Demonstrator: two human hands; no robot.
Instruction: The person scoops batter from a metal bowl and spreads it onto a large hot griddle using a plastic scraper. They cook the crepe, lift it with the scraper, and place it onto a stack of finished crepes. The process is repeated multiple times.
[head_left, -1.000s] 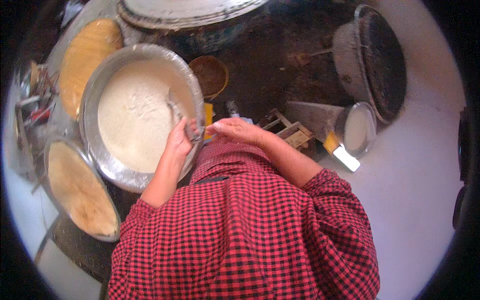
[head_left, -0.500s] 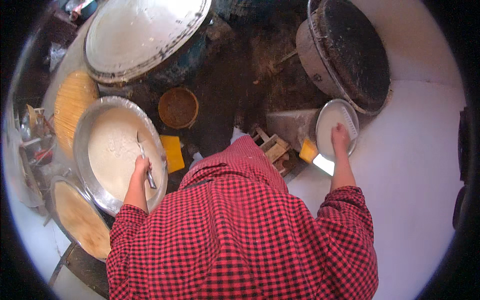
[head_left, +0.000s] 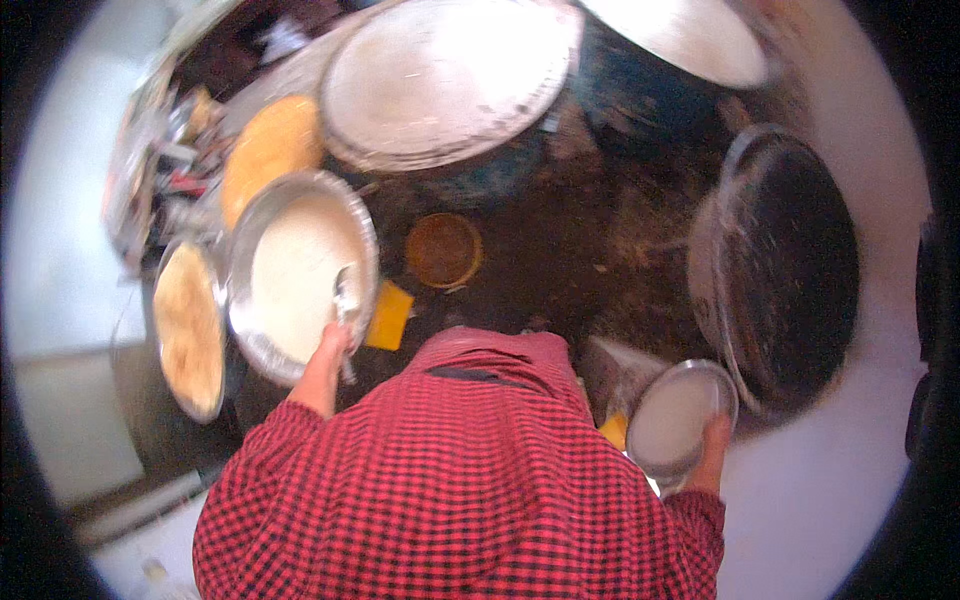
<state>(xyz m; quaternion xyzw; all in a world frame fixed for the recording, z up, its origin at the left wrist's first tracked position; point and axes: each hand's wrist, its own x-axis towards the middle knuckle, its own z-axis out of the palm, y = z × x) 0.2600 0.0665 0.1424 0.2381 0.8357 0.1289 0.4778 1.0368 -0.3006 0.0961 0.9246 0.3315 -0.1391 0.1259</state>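
Right hand (head_left: 716,436) shifting from over small bowl (head_left: 692,364) to its right rim; blurred, cannot tell if gripping. Left hand (head_left: 337,345) holding metal spoon (head_left: 343,290), its long axis pointing away from body, over large basin (head_left: 240,300). Bowl lying well right of spoon, right hand nearer.

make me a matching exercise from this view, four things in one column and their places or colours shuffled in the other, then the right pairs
Things:
1. spoon
2. small metal bowl
3. big round vessel
4. flat square piece

Places and colours:
A. blackened, at the far right
B. yellow, just right of the large basin
C. in the left hand
D. at the right hand

Pairs: 1-C, 2-D, 3-A, 4-B
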